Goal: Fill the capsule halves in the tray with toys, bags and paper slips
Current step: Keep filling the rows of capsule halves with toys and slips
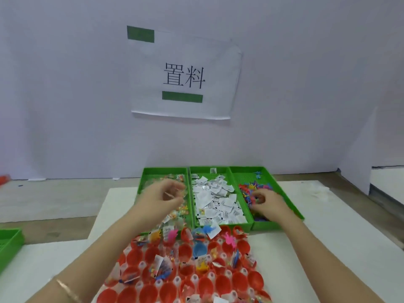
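Observation:
A clear tray (218,278) of red capsule halves (148,291) lies in front of me; several halves near its far end hold toys, bags and slips. Behind it stand three green bins: clear bags (175,215) on the left, paper slips (218,200) in the middle, small colourful toys (247,189) on the right. My left hand (164,197) hovers over the bag bin, blurred, its fingers curled round a clear bag. In the toy bin my right hand (269,204) has its fingers curled down among the toys.
A white mat (328,248) covers the table under the tray and bins. Another green bin (8,243) sits at the left edge. A white wall with a paper sign (185,77) rises right behind the bins. A white partition (358,154) closes the right side.

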